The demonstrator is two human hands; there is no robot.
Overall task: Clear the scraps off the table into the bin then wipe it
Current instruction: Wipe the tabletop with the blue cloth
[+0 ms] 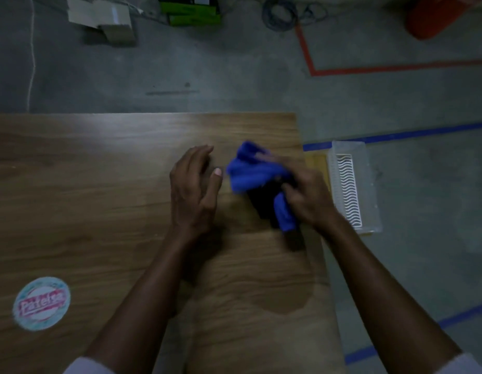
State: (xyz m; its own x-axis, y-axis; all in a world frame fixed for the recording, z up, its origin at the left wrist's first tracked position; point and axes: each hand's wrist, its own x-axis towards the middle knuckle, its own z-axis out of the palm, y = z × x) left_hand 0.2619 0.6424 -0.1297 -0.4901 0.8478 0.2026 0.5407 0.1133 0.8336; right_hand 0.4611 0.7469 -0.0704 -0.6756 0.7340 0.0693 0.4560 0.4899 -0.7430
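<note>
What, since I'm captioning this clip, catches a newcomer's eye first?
The bright blue cloth, gripped by the right hand near the wooden table's right edge. The left hand is open beside it, and a round printed label lies at the table's near-left corner.

The cloth (257, 171) is a blue smear, blurred by motion. The right grip (308, 197) loses its fingertips in the folds. A dark thing (262, 206) sits under the cloth, can't tell what. The worktop (99, 211) runs off the left and bottom edges. The orange thing (437, 14) is clipped top right.
</note>
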